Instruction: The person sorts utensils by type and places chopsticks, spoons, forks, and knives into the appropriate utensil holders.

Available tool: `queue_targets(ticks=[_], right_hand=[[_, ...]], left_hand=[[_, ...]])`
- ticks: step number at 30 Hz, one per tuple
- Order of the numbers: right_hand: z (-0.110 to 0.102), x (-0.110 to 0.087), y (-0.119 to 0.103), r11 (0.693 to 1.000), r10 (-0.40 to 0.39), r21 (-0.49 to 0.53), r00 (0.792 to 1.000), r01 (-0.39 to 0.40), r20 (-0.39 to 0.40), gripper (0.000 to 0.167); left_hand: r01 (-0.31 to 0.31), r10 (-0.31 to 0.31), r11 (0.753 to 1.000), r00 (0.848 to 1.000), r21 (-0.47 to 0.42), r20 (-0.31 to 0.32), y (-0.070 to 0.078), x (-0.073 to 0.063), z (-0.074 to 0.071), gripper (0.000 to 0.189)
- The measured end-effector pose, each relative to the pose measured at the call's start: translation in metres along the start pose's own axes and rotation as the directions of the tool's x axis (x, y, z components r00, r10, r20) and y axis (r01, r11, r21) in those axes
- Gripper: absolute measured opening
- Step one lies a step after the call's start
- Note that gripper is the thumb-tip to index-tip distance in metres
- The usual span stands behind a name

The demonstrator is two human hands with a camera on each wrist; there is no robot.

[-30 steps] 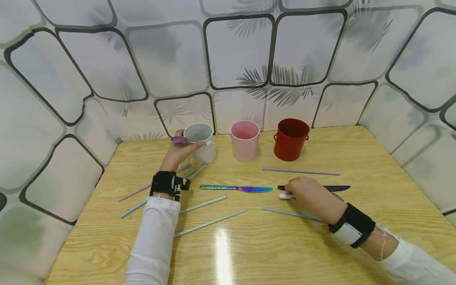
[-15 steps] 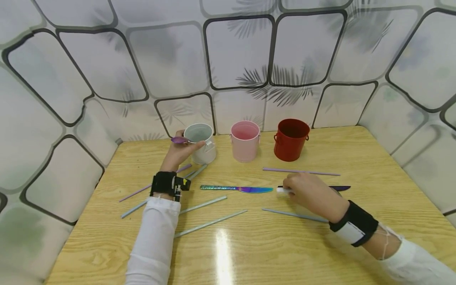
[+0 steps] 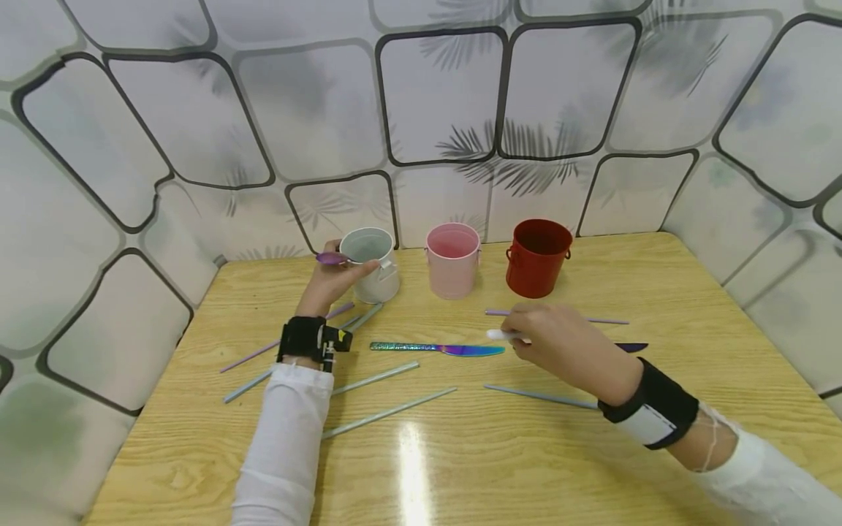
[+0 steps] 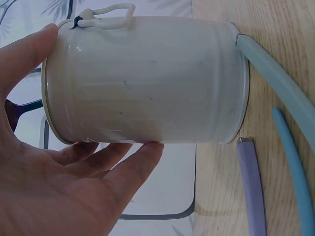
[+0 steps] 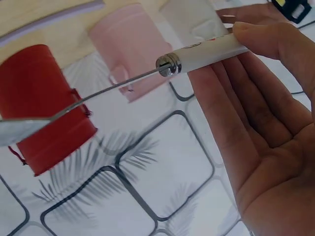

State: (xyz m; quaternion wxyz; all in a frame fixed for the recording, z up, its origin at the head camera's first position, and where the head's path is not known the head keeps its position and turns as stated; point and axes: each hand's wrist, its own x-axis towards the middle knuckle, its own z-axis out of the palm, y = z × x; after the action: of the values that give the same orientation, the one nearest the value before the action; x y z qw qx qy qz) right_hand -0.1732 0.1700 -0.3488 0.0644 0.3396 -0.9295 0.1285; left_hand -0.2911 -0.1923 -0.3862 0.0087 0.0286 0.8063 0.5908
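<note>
My left hand (image 3: 332, 281) grips a white bucket (image 3: 378, 286) at the back left, thumb at its rim and fingers along its side. A purple spoon (image 3: 331, 258) sticks out over that rim, bowl outward. In my right hand (image 3: 562, 347) I pinch a white-handled metal utensil (image 5: 206, 53) between thumb and fingers. Its thin neck widens into a flat metal head at the left edge of the right wrist view. The hand is over a dark purple knife (image 3: 633, 347), hiding most of it. A rainbow-coloured knife (image 3: 470, 350) lies left of the hand.
A pink bucket (image 3: 452, 274) and a red bucket (image 3: 536, 267) stand right of the white one. Thin sticks lie about the table (image 3: 513, 467): a purple stick (image 3: 608, 321), a blue stick (image 3: 539, 396), a green stick (image 3: 395, 410) and several more around my left forearm.
My right hand has lifted up and moved a little left with the white-handled utensil, away from the dark knife's near side. The left hand and white bucket have stayed put.
</note>
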Motion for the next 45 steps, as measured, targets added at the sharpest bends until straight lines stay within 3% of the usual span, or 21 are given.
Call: queue_targets(ticks=[6, 12, 15, 19, 25, 29, 34, 37, 40, 45], right_hand=[[-0.01, 0.01, -0.016, 0.995, -0.093, -0.026, 0.993, 0.092, -0.071, 0.027], [-0.017, 0.021, -0.028, 0.983, -0.183, -0.018, 0.972, 0.183, -0.145, 0.025], [-0.022, 0.028, -0.033, 0.971, -0.237, -0.021, 0.945, 0.239, -0.225, 0.025], [-0.03, 0.039, -0.039, 0.945, -0.3, 0.023, 0.89, 0.327, -0.343, 0.027], [-0.042, 0.052, -0.049, 0.89, -0.33, 0.131, 0.816, 0.437, -0.475, 0.033], [-0.045, 0.063, -0.054, 0.845, -0.307, 0.217, 0.775, 0.489, -0.553, 0.032], [-0.048, 0.078, -0.058, 0.741, -0.239, 0.366, 0.73, 0.563, -0.64, 0.026], [-0.05, 0.086, -0.06, 0.672, -0.201, 0.44, 0.719, 0.595, -0.665, 0.028], [-0.051, 0.092, -0.062, 0.611, -0.16, 0.507, 0.722, 0.608, -0.673, 0.027], [-0.05, 0.101, -0.068, 0.566, -0.07, 0.563, 0.715, 0.603, -0.696, 0.023]], left_hand=[[-0.013, 0.013, 1.0, 1.0, 0.007, -0.005, -0.001, 0.001, 0.0, 0.08], [-0.009, 0.009, 1.0, 1.0, 0.016, -0.002, -0.001, 0.001, 0.0, 0.084], [-0.014, 0.014, 1.0, 1.0, 0.014, -0.002, 0.0, 0.0, -0.001, 0.082], [-0.005, 0.005, 1.0, 1.0, 0.003, 0.006, 0.005, -0.003, -0.001, 0.08], [-0.005, 0.005, 1.0, 1.0, -0.004, -0.002, 0.001, 0.0, -0.001, 0.08], [-0.001, 0.001, 1.0, 1.0, -0.007, -0.008, -0.001, 0.002, 0.0, 0.08], [-0.005, 0.005, 1.0, 1.0, -0.011, -0.006, -0.001, 0.0, 0.0, 0.079], [-0.01, 0.009, 1.0, 1.0, -0.012, -0.01, 0.0, 0.0, 0.0, 0.079], [-0.011, 0.011, 1.0, 1.0, -0.012, -0.01, 0.001, -0.001, 0.0, 0.079], [-0.003, 0.003, 1.0, 1.0, -0.001, 0.004, 0.001, 0.0, 0.0, 0.08]])
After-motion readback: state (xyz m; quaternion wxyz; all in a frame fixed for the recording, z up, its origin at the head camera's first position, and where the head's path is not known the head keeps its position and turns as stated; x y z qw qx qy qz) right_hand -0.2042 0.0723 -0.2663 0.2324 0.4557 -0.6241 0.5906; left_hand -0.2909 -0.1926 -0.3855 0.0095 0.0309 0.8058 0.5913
